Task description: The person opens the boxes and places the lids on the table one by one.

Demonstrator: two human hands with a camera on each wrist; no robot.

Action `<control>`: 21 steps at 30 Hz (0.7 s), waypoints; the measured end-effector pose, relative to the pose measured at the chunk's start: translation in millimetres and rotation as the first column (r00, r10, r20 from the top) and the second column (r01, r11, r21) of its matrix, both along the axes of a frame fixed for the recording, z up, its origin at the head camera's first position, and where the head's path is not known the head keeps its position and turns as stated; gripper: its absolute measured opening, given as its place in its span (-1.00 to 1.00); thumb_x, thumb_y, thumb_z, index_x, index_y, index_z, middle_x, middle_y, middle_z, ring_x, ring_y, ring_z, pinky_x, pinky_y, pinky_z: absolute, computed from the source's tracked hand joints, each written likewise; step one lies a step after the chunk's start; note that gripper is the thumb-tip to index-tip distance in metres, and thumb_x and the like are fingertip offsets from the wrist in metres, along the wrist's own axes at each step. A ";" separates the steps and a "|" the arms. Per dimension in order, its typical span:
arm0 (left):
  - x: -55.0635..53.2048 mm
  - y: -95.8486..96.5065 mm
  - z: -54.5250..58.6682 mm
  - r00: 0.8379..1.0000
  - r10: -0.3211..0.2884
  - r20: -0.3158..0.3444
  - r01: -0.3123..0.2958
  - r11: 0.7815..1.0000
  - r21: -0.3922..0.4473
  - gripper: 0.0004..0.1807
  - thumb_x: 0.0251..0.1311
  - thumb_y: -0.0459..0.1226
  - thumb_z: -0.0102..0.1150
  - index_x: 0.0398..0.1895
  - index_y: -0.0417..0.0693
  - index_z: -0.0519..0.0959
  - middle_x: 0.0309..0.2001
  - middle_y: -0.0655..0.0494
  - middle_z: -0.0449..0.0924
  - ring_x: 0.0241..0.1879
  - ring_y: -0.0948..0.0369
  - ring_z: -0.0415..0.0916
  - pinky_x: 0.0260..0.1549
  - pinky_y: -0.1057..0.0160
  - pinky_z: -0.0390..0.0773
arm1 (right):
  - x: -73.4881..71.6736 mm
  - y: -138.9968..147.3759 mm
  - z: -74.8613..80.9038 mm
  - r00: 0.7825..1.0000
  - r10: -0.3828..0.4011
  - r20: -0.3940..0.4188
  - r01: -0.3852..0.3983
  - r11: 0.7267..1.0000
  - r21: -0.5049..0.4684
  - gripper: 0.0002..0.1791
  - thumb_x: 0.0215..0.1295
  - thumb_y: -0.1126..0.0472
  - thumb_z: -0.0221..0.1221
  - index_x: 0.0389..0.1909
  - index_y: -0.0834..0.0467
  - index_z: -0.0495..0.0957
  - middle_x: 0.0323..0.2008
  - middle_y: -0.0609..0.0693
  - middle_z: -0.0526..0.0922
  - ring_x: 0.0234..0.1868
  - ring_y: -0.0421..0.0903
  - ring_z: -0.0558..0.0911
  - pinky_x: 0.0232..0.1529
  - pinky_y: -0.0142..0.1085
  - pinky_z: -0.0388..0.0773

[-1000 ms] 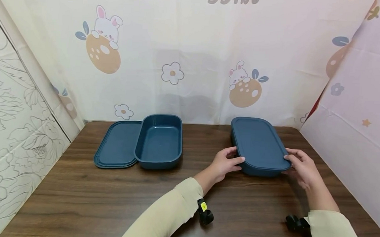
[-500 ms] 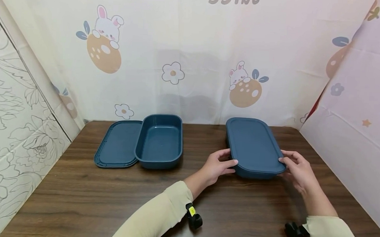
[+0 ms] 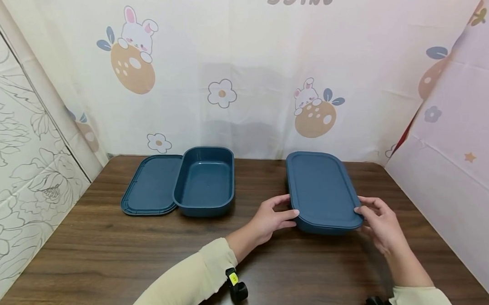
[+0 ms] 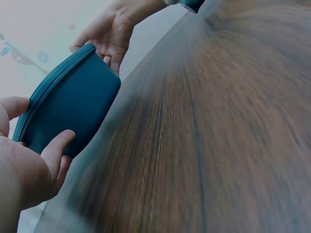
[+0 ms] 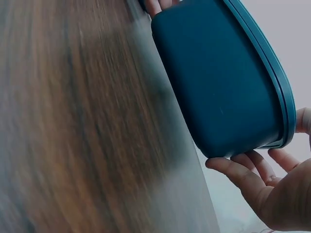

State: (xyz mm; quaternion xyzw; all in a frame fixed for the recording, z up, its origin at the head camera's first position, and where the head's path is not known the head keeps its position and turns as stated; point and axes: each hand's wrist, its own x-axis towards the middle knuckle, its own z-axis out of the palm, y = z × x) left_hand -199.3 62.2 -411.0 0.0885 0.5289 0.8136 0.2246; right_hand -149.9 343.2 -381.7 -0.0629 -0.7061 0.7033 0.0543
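A blue rectangular food container point(image 3: 324, 188) with its lid on is at the right of the table in the head view. My left hand point(image 3: 266, 218) grips its front left corner, thumb on the lid's rim and fingers against the side wall. At the opposite corner my right hand point(image 3: 382, 226) holds it the same way, thumb over the lid edge. In the left wrist view the container's side point(image 4: 73, 102) lies between both hands. The right wrist view shows its wall and base edge point(image 5: 218, 92), with fingertips point(image 5: 228, 167) along the lower side.
To the left stands an uncovered blue container point(image 3: 204, 182), nothing inside it. Its edge overlaps a flat blue lid point(image 3: 152, 185) lying on the wooden table point(image 3: 141, 252). A printed curtain point(image 3: 260, 80) hangs along the table's back edge, and another covers the right side.
Both hands have carried the lidded container leftward and slightly toward me. The uncovered container and loose lid stay where they were.
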 end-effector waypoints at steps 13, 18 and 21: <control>4.8 -22.7 2.1 1.000 -0.028 -0.012 0.028 0.999 0.020 -0.43 0.16 -0.52 0.26 0.28 -0.22 0.41 0.17 -0.13 0.37 -0.19 0.05 0.64 -0.11 0.01 0.63 | 4.4 -19.6 3.9 0.999 0.005 -0.050 -0.007 0.999 -0.039 -0.70 0.32 0.43 0.14 -0.10 -0.04 0.55 -0.35 -0.10 0.58 -0.40 -0.25 0.63 -0.44 -0.37 0.65; 9.3 -29.2 0.4 1.000 -0.020 -0.013 0.021 0.999 0.034 -0.31 0.13 -0.56 0.24 0.36 -0.17 0.31 0.16 -0.17 0.32 -0.20 0.07 0.61 -0.09 -0.05 0.61 | 6.2 -25.4 2.8 0.998 0.030 -0.063 -0.032 0.999 -0.029 -0.69 0.31 0.45 0.13 -0.09 -0.01 0.56 -0.33 -0.08 0.58 -0.37 -0.23 0.64 -0.40 -0.35 0.66; 11.9 -33.8 -0.4 1.000 -0.014 -0.006 0.014 0.999 0.035 -0.22 0.10 -0.58 0.24 0.41 -0.07 0.27 0.16 -0.17 0.31 -0.21 0.05 0.61 -0.10 -0.07 0.61 | 7.8 -29.0 2.2 0.997 0.041 -0.064 -0.042 0.999 -0.021 -0.70 0.31 0.46 0.13 -0.09 0.01 0.56 -0.32 -0.07 0.58 -0.35 -0.22 0.64 -0.39 -0.34 0.67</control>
